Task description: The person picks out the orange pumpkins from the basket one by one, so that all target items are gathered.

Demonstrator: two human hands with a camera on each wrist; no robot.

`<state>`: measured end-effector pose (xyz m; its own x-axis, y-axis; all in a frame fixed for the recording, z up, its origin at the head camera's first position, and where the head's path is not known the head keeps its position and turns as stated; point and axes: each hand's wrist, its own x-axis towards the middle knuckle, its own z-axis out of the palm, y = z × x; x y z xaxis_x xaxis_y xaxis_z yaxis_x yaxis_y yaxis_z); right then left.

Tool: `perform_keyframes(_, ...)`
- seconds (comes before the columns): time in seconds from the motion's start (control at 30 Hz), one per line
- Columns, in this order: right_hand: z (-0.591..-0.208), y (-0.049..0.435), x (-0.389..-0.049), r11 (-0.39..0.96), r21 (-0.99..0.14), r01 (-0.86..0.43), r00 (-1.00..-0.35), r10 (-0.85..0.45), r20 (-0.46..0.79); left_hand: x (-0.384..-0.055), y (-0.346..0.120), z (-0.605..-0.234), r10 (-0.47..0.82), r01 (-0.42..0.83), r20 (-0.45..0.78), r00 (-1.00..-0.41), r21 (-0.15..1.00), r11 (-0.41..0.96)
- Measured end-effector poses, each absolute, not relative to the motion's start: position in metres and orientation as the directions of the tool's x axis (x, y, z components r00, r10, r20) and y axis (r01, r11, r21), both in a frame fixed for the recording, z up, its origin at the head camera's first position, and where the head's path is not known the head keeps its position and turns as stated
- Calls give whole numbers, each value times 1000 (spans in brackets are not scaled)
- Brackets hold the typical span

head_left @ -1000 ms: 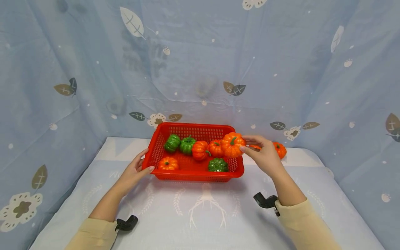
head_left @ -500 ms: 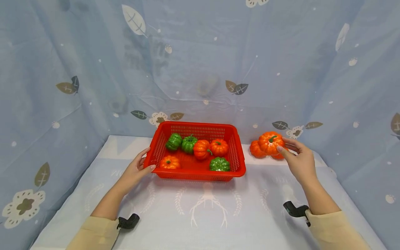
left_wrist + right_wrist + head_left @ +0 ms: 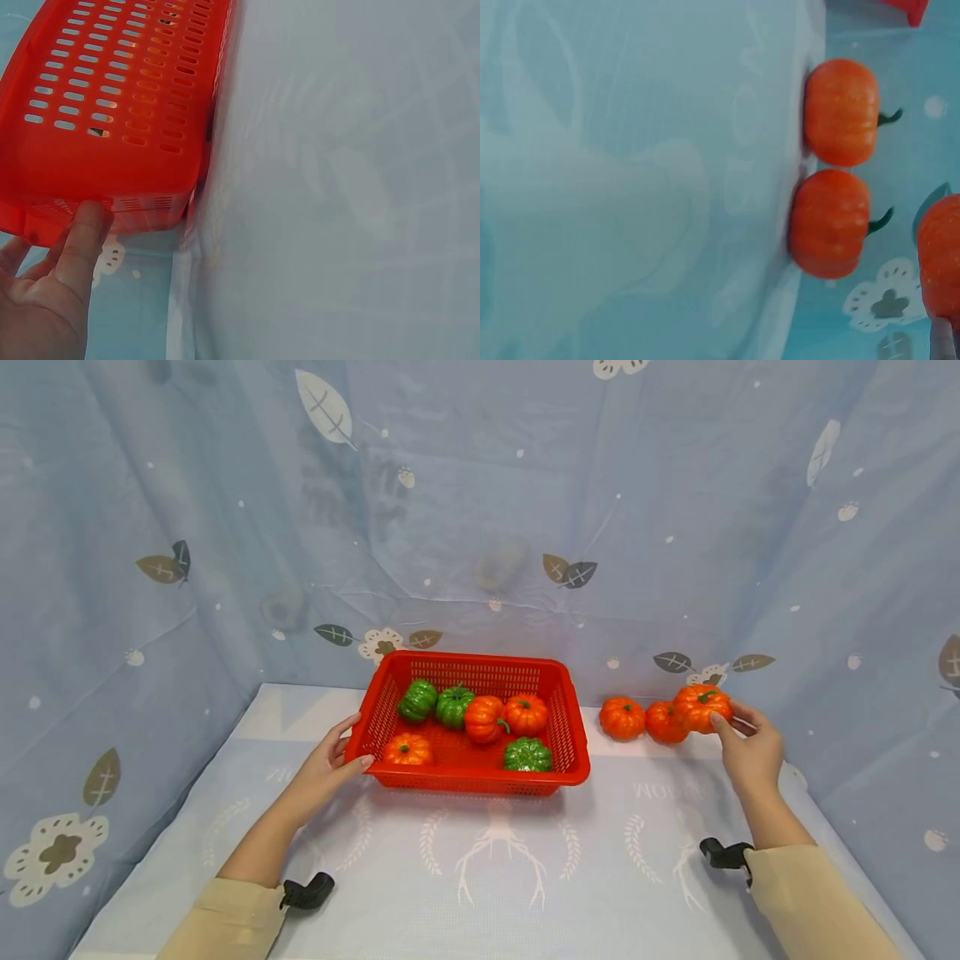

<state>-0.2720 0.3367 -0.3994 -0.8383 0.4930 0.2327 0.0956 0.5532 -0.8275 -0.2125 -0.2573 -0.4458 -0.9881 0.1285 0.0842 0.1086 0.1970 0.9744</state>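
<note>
In the head view my right hand (image 3: 753, 750) pinches an orange pumpkin (image 3: 702, 708) with a green stem at the table's back right. Two more orange pumpkins, a left one (image 3: 622, 718) and a right one (image 3: 666, 722), sit side by side just left of it. The held pumpkin (image 3: 941, 259) shows at the right edge of the right wrist view, a fingertip below it. My left hand (image 3: 324, 775) grips the left end of a red plastic basket (image 3: 480, 779), thumb on the rim. Inside lie several pumpkins, among them a green one (image 3: 528, 755) and an orange one (image 3: 408, 749).
The basket stands at the back middle of a table (image 3: 495, 893) covered with a pale patterned cloth. A blue printed curtain (image 3: 480, 527) hangs close behind it and along both sides. A black wrist camera (image 3: 307, 892) is strapped at the left sleeve.
My right hand has carried the orange pumpkin from over the basket's right end to the right, past the two other pumpkins, and lowered it. My left hand keeps its grip on the basket.
</note>
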Motion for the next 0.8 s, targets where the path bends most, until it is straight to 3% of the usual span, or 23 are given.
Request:
perform_keyframes(0.43, -421, 369, -306, 513, -828, 227, -814, 566, 128, -213, -257, -446, 121, 97, 73, -990, 974, 204)
perform_keyframes(0.8, -439, 393, -312, 418, -851, 318, -796, 605, 0, -213, -257, -446, 138, 107, 83, -987, 979, 175)
